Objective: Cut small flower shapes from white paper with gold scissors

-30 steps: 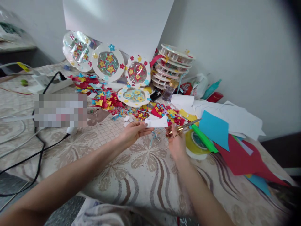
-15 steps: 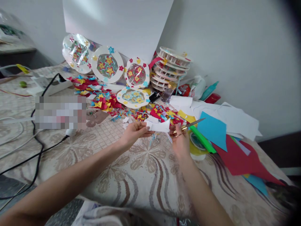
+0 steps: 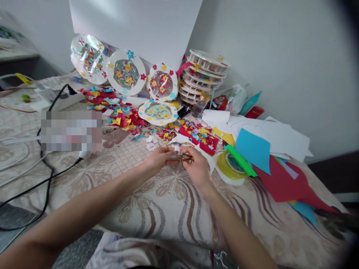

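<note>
Over the patterned tablecloth, my left hand is closed in a pinch on a small white paper piece, partly hidden by the fingers. My right hand meets it from the right, fingers wrapped round the gold handles of a pair of scissors. The blades point left, towards my left fingers; whether they touch the paper I cannot tell. Just behind the hands lies a white paper offcut with curved edges. Small folded white pieces sit in a little heap beyond my left hand.
Coloured paper scraps and a red sheet with bits lie behind. Decorated round frames lean at the back beside stacked white rings. At right are a tape roll, green strip and blue paper. Cables run left.
My right hand has moved left and turned the scissors from pointing right to pointing left. It has let go of the white paper strip, and less white paper shows at my left fingers.
</note>
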Demonstrator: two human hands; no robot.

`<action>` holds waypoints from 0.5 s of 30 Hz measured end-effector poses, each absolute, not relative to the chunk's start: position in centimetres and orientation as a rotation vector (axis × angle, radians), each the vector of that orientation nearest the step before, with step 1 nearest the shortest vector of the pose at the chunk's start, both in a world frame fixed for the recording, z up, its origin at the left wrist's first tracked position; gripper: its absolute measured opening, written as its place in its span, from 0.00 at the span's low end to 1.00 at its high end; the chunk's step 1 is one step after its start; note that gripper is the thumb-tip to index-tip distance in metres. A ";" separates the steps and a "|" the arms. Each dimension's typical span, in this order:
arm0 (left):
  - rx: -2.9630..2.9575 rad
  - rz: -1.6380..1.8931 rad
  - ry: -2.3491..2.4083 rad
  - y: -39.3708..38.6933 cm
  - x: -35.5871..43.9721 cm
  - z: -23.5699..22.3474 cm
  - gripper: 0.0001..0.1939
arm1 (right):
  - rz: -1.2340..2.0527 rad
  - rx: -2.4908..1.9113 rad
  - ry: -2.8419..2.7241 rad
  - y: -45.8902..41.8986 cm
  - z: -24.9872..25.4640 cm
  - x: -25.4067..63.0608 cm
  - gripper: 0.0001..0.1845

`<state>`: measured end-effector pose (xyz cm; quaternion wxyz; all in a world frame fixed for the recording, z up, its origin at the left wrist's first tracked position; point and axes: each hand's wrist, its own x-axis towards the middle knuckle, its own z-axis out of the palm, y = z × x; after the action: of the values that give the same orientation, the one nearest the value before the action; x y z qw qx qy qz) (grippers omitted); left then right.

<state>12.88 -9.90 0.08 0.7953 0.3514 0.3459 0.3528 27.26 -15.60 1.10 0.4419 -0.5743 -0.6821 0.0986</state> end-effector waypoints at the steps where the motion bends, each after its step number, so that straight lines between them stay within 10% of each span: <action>1: 0.753 0.751 0.753 -9.9 12.9 0.1 0.06 | 0.233 -1.438 -1.704 -15.5 1.1 27.2 0.13; 15: 0.672 0.697 0.859 -9.7 13.5 0.0 0.05 | 0.285 -1.507 -1.751 -14.8 0.9 27.4 0.14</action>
<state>13.45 -9.66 0.05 0.7980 0.3128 0.4000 0.3245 27.43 -14.79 0.90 0.3957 -0.5946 -0.6908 0.1124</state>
